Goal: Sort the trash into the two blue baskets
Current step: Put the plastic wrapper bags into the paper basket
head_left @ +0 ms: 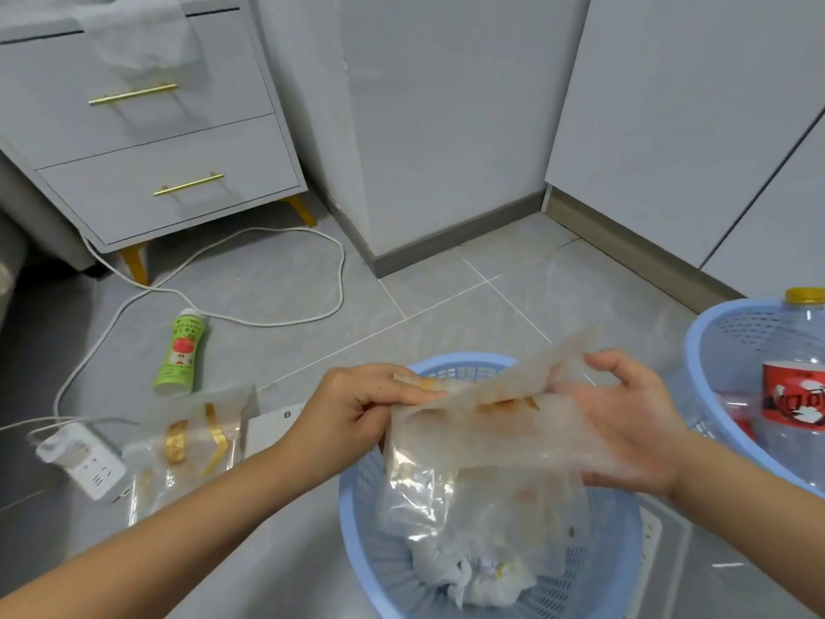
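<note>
Both my hands hold a translucent plastic wrapper (486, 435) with orange marks above the near blue basket (357, 551). My left hand (357, 413) pinches its left edge. My right hand (625, 417) grips its right side from behind. Crumpled white paper (473, 578) and clear plastic lie inside this basket. A second blue basket (710, 395) at the right holds a large clear bottle (799, 364) with a yellow cap and red label. On the floor to the left lie a green bottle (181, 350) with an apple label and another clear wrapper (187, 453) with gold strips.
A white power strip (85, 462) and its cable (250, 314) trail across the grey tiles at the left. A white two-drawer cabinet (147, 140) on yellow legs stands at the back left. White walls and a pillar close the back and right.
</note>
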`<state>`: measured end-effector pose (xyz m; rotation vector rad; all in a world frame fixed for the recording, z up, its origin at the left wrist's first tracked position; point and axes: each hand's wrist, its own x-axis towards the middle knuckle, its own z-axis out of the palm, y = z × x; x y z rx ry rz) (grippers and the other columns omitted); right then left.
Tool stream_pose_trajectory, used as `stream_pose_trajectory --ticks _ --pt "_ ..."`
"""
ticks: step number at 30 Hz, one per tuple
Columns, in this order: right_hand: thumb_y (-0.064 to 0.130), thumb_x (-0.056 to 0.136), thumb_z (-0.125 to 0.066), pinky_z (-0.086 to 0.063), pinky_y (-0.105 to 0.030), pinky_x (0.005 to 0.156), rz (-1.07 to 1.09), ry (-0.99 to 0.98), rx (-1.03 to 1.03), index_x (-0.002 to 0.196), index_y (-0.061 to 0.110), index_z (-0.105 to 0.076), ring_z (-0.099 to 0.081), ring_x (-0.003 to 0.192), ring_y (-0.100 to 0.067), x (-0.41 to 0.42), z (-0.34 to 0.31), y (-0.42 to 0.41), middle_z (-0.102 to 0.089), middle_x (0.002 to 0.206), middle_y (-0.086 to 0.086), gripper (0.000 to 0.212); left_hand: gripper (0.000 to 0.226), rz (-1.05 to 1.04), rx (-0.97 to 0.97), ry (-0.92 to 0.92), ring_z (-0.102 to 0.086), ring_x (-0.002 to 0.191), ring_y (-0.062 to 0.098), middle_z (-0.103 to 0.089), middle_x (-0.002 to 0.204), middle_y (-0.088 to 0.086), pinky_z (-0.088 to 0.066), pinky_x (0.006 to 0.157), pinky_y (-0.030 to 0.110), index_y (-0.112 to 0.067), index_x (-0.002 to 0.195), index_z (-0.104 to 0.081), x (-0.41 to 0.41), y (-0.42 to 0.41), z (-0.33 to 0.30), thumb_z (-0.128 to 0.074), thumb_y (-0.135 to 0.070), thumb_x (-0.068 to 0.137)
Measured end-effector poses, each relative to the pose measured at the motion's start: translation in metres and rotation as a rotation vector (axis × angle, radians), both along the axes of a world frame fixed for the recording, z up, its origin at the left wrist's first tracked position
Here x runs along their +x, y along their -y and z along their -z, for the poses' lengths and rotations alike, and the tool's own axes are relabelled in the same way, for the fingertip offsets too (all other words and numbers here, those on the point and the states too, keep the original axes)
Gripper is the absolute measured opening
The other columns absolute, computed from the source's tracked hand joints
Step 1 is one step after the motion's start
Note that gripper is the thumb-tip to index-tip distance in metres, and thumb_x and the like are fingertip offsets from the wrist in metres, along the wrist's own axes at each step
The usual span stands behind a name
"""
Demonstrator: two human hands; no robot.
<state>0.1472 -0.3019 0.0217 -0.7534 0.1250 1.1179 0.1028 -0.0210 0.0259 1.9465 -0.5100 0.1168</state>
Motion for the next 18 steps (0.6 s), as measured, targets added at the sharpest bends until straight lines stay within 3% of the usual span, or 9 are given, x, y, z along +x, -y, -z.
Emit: stream_pose_trajectory --ticks 2,4,7,8,10,13,15,18 --pt "0.063 0.078 -0.038 -0.039 -0.045 0.092 -0.143 -0.055 0.097 0.099 0.002 -0.058 -0.054 0.102 -0.033 0.004 0.000 -0.001 -0.060 0.108 -0.018 0.067 0.025 0.042 -0.020 0.011 -0.070 0.087 0.015 -0.071 0.096 0.001 -0.053 0.076 0.023 -0.004 0.092 -0.077 -0.001 -0.001 0.000 -0.062 0.012 0.079" --pt "0.061 0.079 -0.044 -0.046 -0.040 0.082 -0.294 -0.049 0.124 0.098 0.006 -0.056 -0.056 0.096 -0.030 0.007 -0.003 -0.006 -0.059 0.104 -0.014 0.060 0.019 0.050 -0.004 0.047 -0.070 0.088 0.017 -0.070 0.098 0.005 -0.053 0.078 0.024 -0.002 0.090 -0.077 -0.003 -0.001 0.003 -0.066 0.008 0.079" --pt "0.036 0.076 -0.069 -0.052 -0.030 0.071 -0.457 0.347 -0.248 0.109 0.024 -0.057 -0.064 0.083 -0.016 0.006 -0.006 -0.018 -0.066 0.095 -0.002 0.037 0.025 0.101 0.045 0.075 -0.069 0.092 0.017 -0.070 0.100 0.007 -0.053 0.081 0.026 -0.006 0.096 -0.076 -0.005 -0.003 0.007 -0.063 0.009 0.081" --pt "0.025 0.077 -0.070 -0.054 -0.028 0.069 -0.469 0.442 -0.338 0.113 0.025 -0.058 -0.067 0.077 -0.012 0.004 -0.005 -0.021 -0.070 0.091 0.000 0.038 0.031 0.125 0.026 0.001 -0.069 0.095 0.017 -0.071 0.102 0.006 -0.052 0.082 0.026 -0.009 0.100 -0.075 -0.005 -0.002 0.008 -0.059 0.010 0.082" --pt "0.019 0.073 -0.075 -0.056 -0.025 0.068 -0.470 0.551 -0.378 0.102 0.018 -0.068 -0.069 0.073 -0.011 0.001 -0.004 -0.027 -0.073 0.087 -0.001 0.030 0.039 0.084 -0.171 -0.334 -0.066 0.098 0.020 -0.071 0.106 0.004 -0.050 0.081 0.027 -0.022 0.109 -0.072 -0.004 0.002 0.004 -0.056 0.001 0.081" --pt "0.037 0.057 -0.086 -0.055 -0.023 0.067 -0.378 0.697 -0.461 0.086 0.016 -0.075 -0.069 0.073 -0.011 0.000 -0.004 -0.031 -0.075 0.085 -0.003 0.038 0.048 -0.015 -0.568 -0.836 -0.058 0.084 0.031 -0.065 0.098 0.014 -0.048 0.070 0.033 -0.022 0.111 -0.069 0.005 0.003 0.000 -0.063 -0.023 0.064" --pt "0.046 0.050 -0.086 -0.056 -0.027 0.073 -0.291 0.812 -0.567 0.087 0.014 -0.074 -0.069 0.076 -0.014 0.003 -0.001 -0.031 -0.075 0.086 -0.007 0.049 0.044 -0.045 -0.516 -0.889 -0.063 0.071 0.022 -0.068 0.088 0.008 -0.051 0.063 0.029 -0.012 0.106 -0.070 0.008 0.003 -0.002 -0.063 -0.033 0.068" --pt "0.039 0.060 -0.083 -0.054 -0.032 0.075 -0.235 0.918 -0.675 0.085 0.012 -0.072 -0.066 0.075 -0.013 0.004 0.000 -0.029 -0.074 0.085 -0.011 0.038 0.018 -0.201 -0.258 -0.711 -0.066 0.073 0.012 -0.071 0.083 0.001 -0.054 0.063 0.023 -0.011 0.100 -0.071 0.010 0.005 -0.002 -0.065 -0.022 0.087"
